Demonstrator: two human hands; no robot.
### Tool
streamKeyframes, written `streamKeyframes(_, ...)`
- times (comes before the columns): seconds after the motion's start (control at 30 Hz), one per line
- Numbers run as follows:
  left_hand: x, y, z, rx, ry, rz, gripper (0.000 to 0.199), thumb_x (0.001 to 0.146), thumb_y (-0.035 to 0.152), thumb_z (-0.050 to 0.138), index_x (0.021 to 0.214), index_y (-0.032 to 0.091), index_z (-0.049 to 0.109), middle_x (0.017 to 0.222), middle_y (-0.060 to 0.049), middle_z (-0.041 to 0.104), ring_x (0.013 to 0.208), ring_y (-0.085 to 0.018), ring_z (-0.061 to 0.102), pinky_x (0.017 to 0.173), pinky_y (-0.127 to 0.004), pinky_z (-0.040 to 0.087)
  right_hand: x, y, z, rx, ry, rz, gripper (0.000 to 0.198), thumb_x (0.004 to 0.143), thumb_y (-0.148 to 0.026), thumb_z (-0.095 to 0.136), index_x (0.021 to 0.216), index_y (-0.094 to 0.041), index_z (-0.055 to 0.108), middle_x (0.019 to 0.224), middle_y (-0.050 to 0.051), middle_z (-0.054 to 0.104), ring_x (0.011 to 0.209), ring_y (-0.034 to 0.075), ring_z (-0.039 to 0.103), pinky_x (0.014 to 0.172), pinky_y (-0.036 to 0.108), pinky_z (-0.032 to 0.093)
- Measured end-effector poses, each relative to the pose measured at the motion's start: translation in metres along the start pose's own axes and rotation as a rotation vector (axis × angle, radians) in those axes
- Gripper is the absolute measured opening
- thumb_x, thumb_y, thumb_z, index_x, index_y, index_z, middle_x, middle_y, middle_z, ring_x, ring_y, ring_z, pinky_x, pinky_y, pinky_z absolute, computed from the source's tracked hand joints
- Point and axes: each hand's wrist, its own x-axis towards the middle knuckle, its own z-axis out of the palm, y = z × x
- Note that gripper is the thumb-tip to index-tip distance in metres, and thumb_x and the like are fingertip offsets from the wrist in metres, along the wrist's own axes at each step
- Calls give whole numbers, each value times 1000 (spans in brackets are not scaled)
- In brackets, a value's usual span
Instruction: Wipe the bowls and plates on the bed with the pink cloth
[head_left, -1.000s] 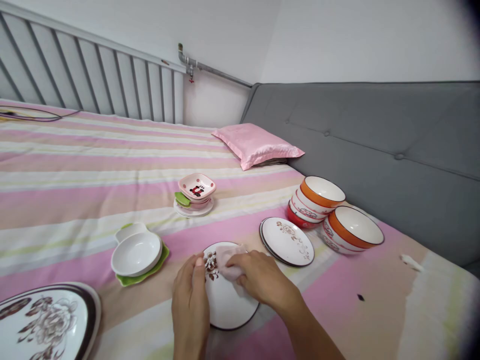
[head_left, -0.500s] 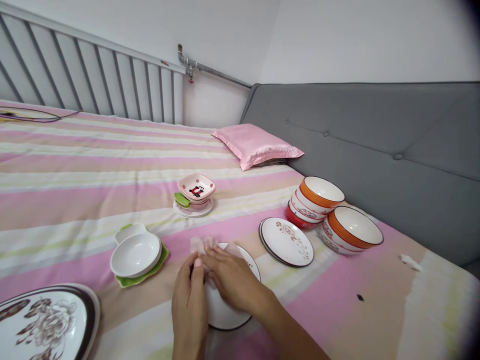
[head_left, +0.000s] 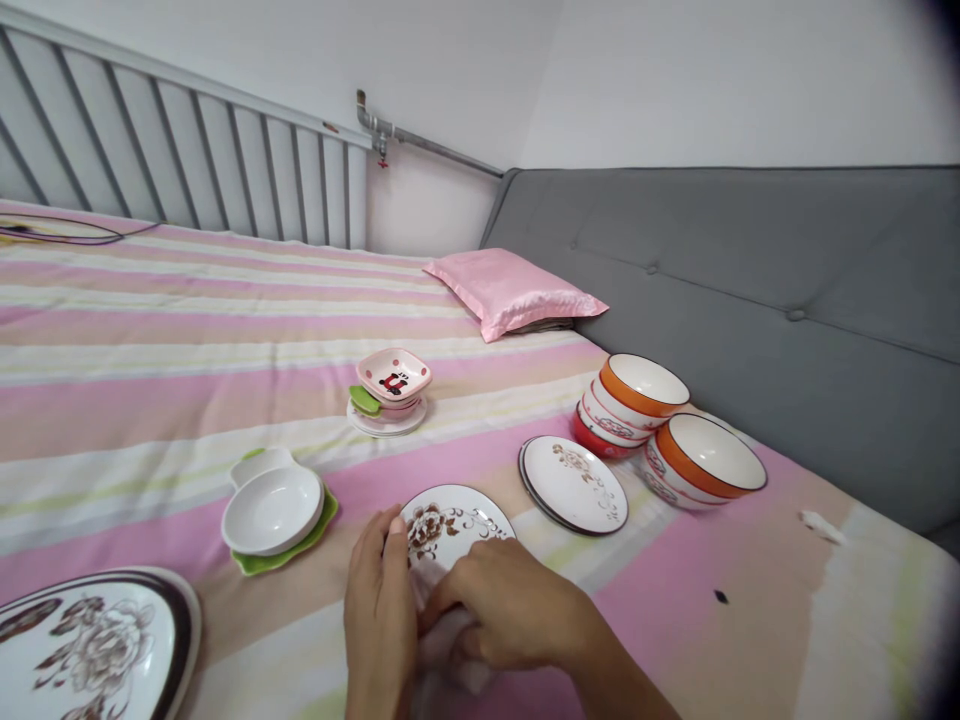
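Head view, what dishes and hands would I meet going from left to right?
Large flowered plate, white bowl, left hand, partly covered round plate, right hand, stacked small plates, bowl stack, separate orange-rimmed bowl.

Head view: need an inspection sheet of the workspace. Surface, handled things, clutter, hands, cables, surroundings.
Surface: striped bedspread, lightly creased.
Handled things: floral plate, lying flat; pale cloth at its near part, blurred.
Clutter: stacked bowls and black scrap at right; white bowl on green dish at left.
Hands: left hand at the plate's left edge; right hand grips the cloth.
Cables: loose loops on the bedspread, far left.
Surroundings: white slatted panel, pipe, grey padded panel, pink pillow.
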Motion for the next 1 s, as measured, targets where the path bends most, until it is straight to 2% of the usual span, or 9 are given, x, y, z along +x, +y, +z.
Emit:
streamKeyframes(0.17,2,-5,0,3,4,11,49,81,53,44,109,17,62,127,-10,57,122,-26,46,106,-42,30,-7,11,-3,43,23,138,31,65,-25,71,94,-35,72,88,-4,73,87,19,65,69,24,39)
streamKeyframes(0.33,1,-4,-1,9,-15,-2,50,82,55,43,110,18,62,127,-9,57,121,-26,47,105,-42,31,-6,16,-7,0,120,384,40,60,-8,62,89,-33,74,93,-2,73,93,21,65,69,24,39)
streamKeyframes(0.47,0,-2,-1,8,-12,-13,49,81,55,44,107,18,63,124,-8,59,119,-26,49,105,-42,32,3,21,-5,10,205,462,35,67,-10,57,90,-31,73,95,1,72,95,21,64,70,25,39)
streamKeyframes(0.57,0,-2,0,10,0,-9,48,80,54,44,105,18,65,122,-8,61,118,-27,49,104,-41,32,13,28,1,-24,279,425,33,74,-14,55,98,-30,70,97,4,71,94,21,63,71,26,39)
streamKeyframes(0.7,1,-4,1,-6,-5,-3,48,80,54,45,106,18,65,121,-9,61,117,-28,51,104,-42,33,28,35,15,-29,395,304,29,84,-19,47,103,-27,68,102,5,68,100,20,60,82,27,40)
streamKeyframes(0.83,1,-5,1,-24,-14,14,48,80,53,47,105,18,65,119,-9,63,115,-28,52,102,-43,34,40,32,25,49,480,141,37,84,-12,45,111,-28,64,108,3,66,107,17,55,92,25,37)
streamKeyframes(1.0,3,-7,1,-40,-16,20,50,79,54,48,107,15,64,119,-11,62,115,-27,52,103,-42,34,41,19,23,103,394,-44,37,86,-9,40,111,-25,62,104,2,67,103,15,57,87,24,38)
